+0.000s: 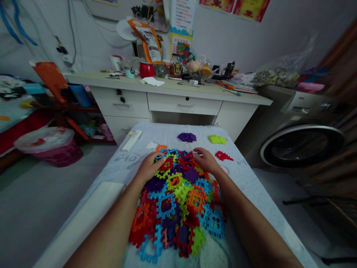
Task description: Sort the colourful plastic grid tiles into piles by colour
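Note:
A heap of interlocking plastic building pieces point(178, 193) in red, blue, orange, purple and lime green covers the middle of the cloth-covered table point(251, 208). At the heap's upper left edge, my left hand point(150, 166) has thumb and fingers closed on a small blue piece point(160, 158). My right hand point(206, 160) rests at the upper right edge, its fingers curved and apart beside red pieces. Beyond the heap lie a purple group of pieces point(187, 137), a lime green group point(217, 139) and a red group point(223, 155).
A white narrow box point(132, 141) lies at the table's far left; a long white board point(83, 219) runs along the left edge. Behind stands a white desk point(122, 102) with jars and packets. A washing machine point(301, 126) is at right, a pink bin point(52, 149) at left.

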A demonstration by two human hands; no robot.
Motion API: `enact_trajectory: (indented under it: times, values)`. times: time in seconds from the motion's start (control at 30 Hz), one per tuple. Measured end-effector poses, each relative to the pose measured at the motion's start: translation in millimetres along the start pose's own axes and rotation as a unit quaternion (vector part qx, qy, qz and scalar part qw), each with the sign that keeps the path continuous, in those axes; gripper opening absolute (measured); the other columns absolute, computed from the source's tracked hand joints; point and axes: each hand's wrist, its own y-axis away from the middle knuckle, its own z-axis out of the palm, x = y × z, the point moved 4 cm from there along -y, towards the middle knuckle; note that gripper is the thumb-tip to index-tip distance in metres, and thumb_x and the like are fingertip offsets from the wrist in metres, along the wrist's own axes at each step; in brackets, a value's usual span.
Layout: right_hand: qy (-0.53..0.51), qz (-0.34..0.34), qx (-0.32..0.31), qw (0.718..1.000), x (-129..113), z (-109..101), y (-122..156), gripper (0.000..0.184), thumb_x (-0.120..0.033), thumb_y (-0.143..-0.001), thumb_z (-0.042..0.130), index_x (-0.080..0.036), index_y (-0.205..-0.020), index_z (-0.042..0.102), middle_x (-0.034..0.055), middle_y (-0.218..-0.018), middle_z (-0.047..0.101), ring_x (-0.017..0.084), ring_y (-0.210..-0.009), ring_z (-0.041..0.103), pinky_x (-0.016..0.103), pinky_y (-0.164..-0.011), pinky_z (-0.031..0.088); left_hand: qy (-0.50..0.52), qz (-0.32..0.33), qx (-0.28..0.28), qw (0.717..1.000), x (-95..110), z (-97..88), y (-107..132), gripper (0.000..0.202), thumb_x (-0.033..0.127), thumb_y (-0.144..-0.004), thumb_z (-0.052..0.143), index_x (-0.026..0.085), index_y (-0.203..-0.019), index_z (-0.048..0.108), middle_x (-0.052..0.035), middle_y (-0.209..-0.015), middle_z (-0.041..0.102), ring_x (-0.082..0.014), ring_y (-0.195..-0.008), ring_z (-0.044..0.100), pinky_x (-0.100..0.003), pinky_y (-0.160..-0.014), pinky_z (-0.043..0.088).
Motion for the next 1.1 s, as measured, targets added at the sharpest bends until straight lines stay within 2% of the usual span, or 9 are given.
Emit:
enact_trajectory:
  times: [0.07, 0.17, 0.3, 0.5, 0.63, 0.8, 0.97, 1.1]
  values:
    - [0.047, -0.032, -0.013, 0.998, -4, 10, 1, 0.047, -0.025, -0.08, 0.058, -0.016, -0.126, 0.058, 0.0132, -0.132, 0.059, 0.025, -0.12, 0.054, 0.042, -0.103, 0.04, 0.001, 0.002, 0.001, 1.0, -1, 0.8, 0, 0.039, 0.053, -0.081, 0.054, 0.021, -0.098, 0.067, -0.0055, -0.108, 0.069, -0.0245, -0.104, 0.063, -0.037, -0.097, 0.046]
    - [0.113, -0.047, -0.047, 0.991, -6, 20, 0, 0.054, -0.02, -0.083, 0.05, -0.013, -0.137, 0.05, 0.0148, -0.14, 0.052, 0.027, -0.13, 0.045, 0.044, -0.11, 0.033, 0.002, 0.006, 0.003, 1.0, -4, 2.2, -1, 0.039, 0.052, -0.081, 0.054, 0.021, -0.099, 0.068, -0.0051, -0.106, 0.069, -0.024, -0.102, 0.064, -0.037, -0.096, 0.046]
    - [0.164, -0.059, -0.091, 0.98, -9, 26, -1, 0.049, -0.017, -0.086, 0.044, -0.013, -0.134, 0.053, 0.0143, -0.135, 0.055, 0.027, -0.125, 0.047, 0.043, -0.108, 0.033, -0.002, 0.01, 0.005, 1.0, -6, 2.6, -2, 0.037, 0.052, -0.081, 0.055, 0.021, -0.099, 0.068, -0.0044, -0.105, 0.069, -0.0237, -0.101, 0.064, -0.036, -0.095, 0.047]
    - [0.178, -0.048, -0.053, 0.981, -15, 20, 1, 0.043, -0.017, -0.081, 0.052, -0.014, -0.123, 0.06, 0.0139, -0.119, 0.056, 0.025, -0.113, 0.049, 0.039, -0.1, 0.037, -0.006, 0.011, 0.003, 1.0, -2, 0.9, -1, 0.039, 0.053, -0.082, 0.054, 0.021, -0.098, 0.068, -0.0049, -0.104, 0.07, -0.0247, -0.101, 0.064, -0.037, -0.094, 0.047]
    - [0.15, -0.021, -0.009, 0.988, -14, 13, 5, 0.027, -0.017, -0.077, 0.06, -0.015, -0.104, 0.066, 0.0107, -0.105, 0.056, 0.024, -0.1, 0.052, 0.037, -0.093, 0.041, -0.003, 0.006, -0.004, 1.0, -1, 0.4, -1, 0.04, 0.054, -0.082, 0.054, 0.02, -0.099, 0.068, -0.0053, -0.105, 0.07, -0.0248, -0.1, 0.064, -0.037, -0.094, 0.047]
    - [0.088, -0.047, 0.023, 0.995, -12, 2, 8, 0.012, -0.017, -0.08, 0.06, -0.018, -0.09, 0.067, 0.0082, -0.097, 0.06, 0.021, -0.094, 0.055, 0.036, -0.089, 0.044, -0.009, 0.005, 0.005, 1.0, -1, -0.4, -1, 0.042, 0.055, -0.081, 0.054, 0.02, -0.1, 0.069, -0.0057, -0.104, 0.07, -0.0252, -0.101, 0.064, -0.038, -0.093, 0.047]
    - [-0.003, -0.034, 0.044, 0.998, -6, -19, 11, 0.013, -0.019, -0.079, 0.057, -0.019, -0.087, 0.067, 0.004, -0.089, 0.067, 0.018, -0.083, 0.06, 0.032, -0.079, 0.046, -0.012, 0.006, 0.004, 1.0, -1, -0.2, -1, 0.043, 0.056, -0.081, 0.053, 0.02, -0.1, 0.069, -0.007, -0.106, 0.07, -0.026, -0.103, 0.063, -0.039, -0.095, 0.046]
    - [-0.094, -0.001, 0.059, 0.994, 6, -51, 17, 0.016, -0.031, -0.076, 0.059, -0.019, -0.083, 0.066, 0.001, -0.075, 0.067, 0.016, -0.07, 0.059, 0.029, -0.069, 0.046, -0.011, 0.002, -0.002, 1.0, -6, 2.0, -2, 0.045, 0.056, -0.08, 0.053, 0.02, -0.101, 0.069, -0.0073, -0.106, 0.07, -0.0266, -0.102, 0.064, -0.04, -0.095, 0.046]
